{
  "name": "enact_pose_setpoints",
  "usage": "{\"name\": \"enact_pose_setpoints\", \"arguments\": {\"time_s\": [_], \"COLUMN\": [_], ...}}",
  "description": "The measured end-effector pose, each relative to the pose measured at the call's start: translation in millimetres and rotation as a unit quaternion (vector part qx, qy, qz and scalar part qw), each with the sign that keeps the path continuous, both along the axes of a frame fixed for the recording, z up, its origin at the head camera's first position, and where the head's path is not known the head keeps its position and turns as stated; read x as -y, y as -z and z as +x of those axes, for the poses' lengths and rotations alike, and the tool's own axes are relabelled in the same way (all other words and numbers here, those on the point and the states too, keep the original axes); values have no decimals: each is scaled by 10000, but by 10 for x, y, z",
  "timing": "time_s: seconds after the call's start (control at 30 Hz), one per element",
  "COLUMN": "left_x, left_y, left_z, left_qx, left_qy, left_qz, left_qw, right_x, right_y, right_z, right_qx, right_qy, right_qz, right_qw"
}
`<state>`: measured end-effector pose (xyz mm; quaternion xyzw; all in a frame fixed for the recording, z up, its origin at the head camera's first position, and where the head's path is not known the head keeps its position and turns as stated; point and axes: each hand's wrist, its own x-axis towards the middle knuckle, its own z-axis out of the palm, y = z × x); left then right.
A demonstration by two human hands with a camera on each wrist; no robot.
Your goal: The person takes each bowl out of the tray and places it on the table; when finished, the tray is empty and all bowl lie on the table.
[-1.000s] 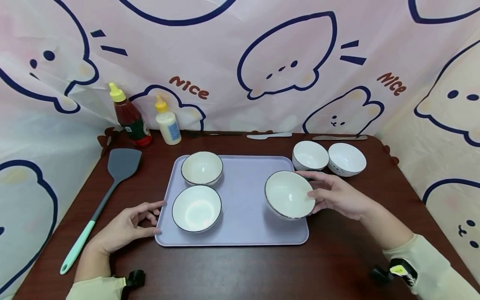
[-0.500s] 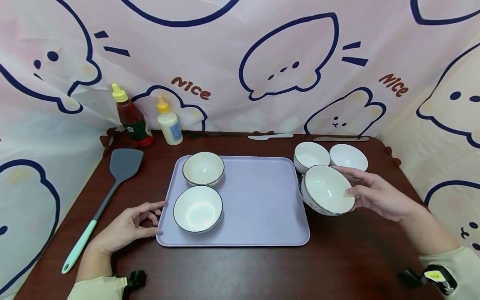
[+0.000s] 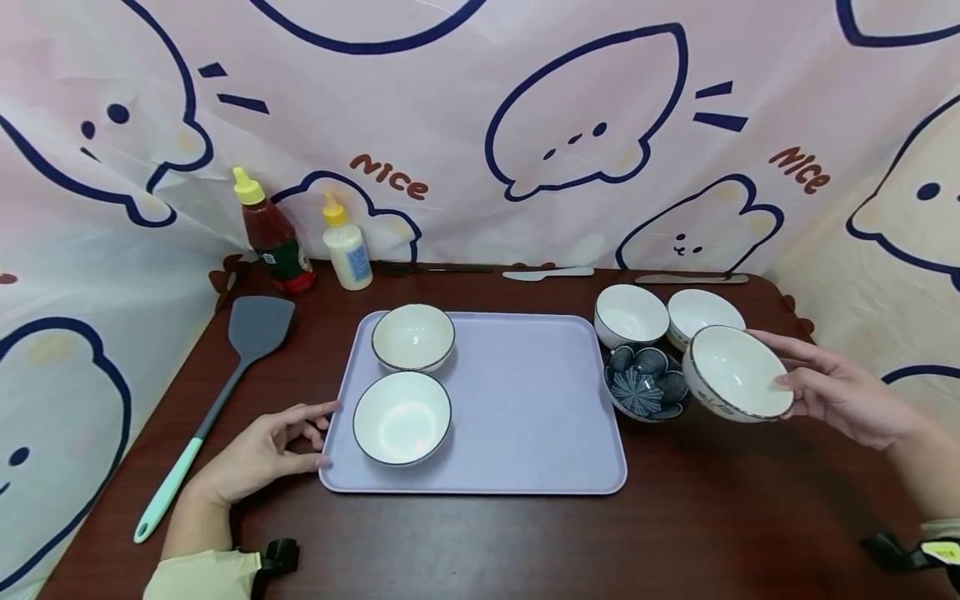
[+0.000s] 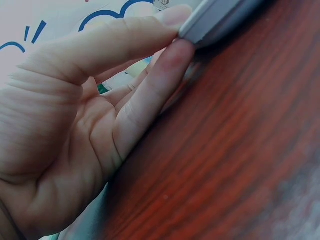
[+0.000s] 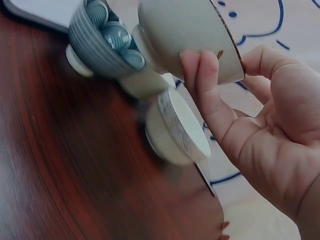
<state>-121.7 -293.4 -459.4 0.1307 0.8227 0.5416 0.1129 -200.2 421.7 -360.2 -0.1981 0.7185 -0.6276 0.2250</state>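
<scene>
My right hand (image 3: 847, 387) grips a white bowl with a dark rim (image 3: 731, 367) by its right side, thumb inside and fingers outside. The bowl hangs tilted above the table, right of a blue-grey patterned bowl (image 3: 636, 396). In the right wrist view the fingertips press the held bowl's (image 5: 185, 30) outer wall. My left hand (image 3: 262, 450) pinches the left edge of the lavender tray (image 3: 525, 400). The left wrist view shows the tray rim (image 4: 210, 25) between thumb and finger. On the tray's left half stand two white dark-rimmed bowls, a back one (image 3: 412, 337) and a front one (image 3: 402, 421).
Two white bowls, one left (image 3: 632, 312) and one right (image 3: 701, 312), stand behind the patterned bowl. A grey turner (image 3: 225, 400) with a mint handle lies left of the tray. Behind are a red sauce bottle (image 3: 277, 242), a white bottle (image 3: 347, 254) and a pale knife (image 3: 547, 272).
My right hand has carried the white bowl from over the tray's right side to the right, off the tray. This uncovers the patterned bowl. The left hand stays at the tray edge.
</scene>
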Motion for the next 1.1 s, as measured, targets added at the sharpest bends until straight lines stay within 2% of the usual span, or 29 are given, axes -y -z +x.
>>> {"name": "enact_pose_setpoints", "arguments": {"time_s": [0.2,0.4,0.6,0.8,1.1], "left_x": [28,26,15,-2,0], "left_y": [-13,-27,-24,-17,-9], "left_z": [12,8,6,-2,-3], "left_qx": [-9,-46,-26,-34,-9], "left_qy": [14,37,15,61,40], "left_qz": [-12,-13,-16,-6,-38], "left_qw": [10000,10000,10000,10000,10000], "right_x": [-151,-321,-376,-393,-425], "right_y": [59,177,294,389,546], "right_z": [13,-5,-76,-91,-106], "right_qx": [-101,-9,146,326,662], "right_qy": [588,687,420,101,-139], "right_qz": [472,636,842,485,-64], "right_qw": [9971,9956,9955,9982,9977]}}
